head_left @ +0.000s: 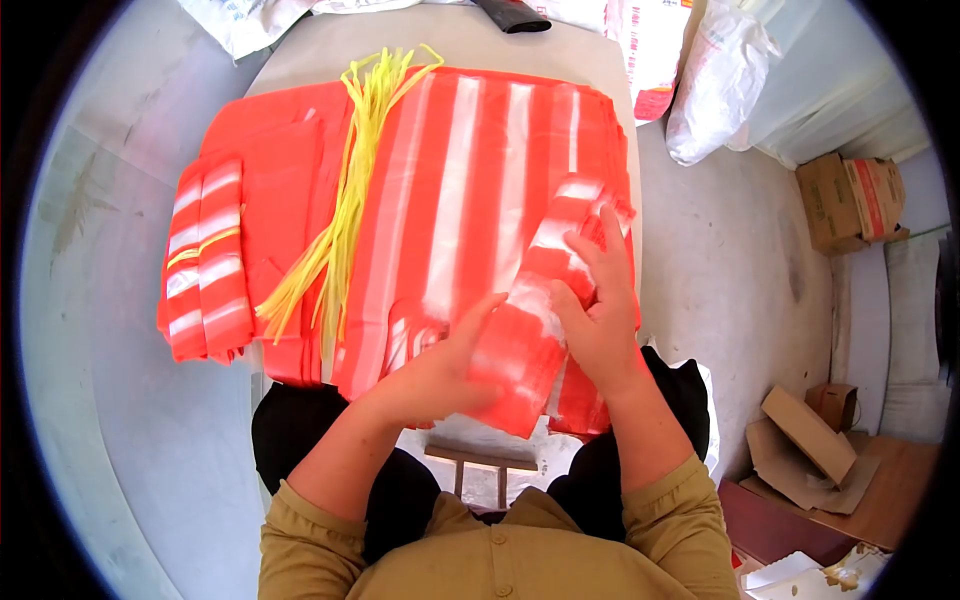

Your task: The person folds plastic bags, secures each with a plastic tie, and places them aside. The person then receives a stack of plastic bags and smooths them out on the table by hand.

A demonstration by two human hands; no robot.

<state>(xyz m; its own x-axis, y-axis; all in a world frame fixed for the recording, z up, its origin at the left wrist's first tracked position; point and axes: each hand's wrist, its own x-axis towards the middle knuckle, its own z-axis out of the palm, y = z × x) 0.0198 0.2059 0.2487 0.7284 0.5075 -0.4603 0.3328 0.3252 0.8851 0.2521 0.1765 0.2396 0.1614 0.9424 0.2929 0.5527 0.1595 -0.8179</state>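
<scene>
Between my hands lies a folded bundle of red-and-white striped plastic, tilted over a wide stack of the same striped plastic sheets. My right hand grips the bundle's right side, fingers spread along it and thumb on top. At its lower left edge, my left hand holds it, its fingertips slightly blurred. Left of the striped stack, a bunch of yellow plastic strips lies across the red sheets. Farther left rests a finished-looking striped roll pair bound with a yellow strip.
The pile sits on a pale tabletop. A dark rolled item and white printed sacks are at the far edge. A white plastic bag hangs at right; cardboard boxes stand on the right, with an opened carton lower down.
</scene>
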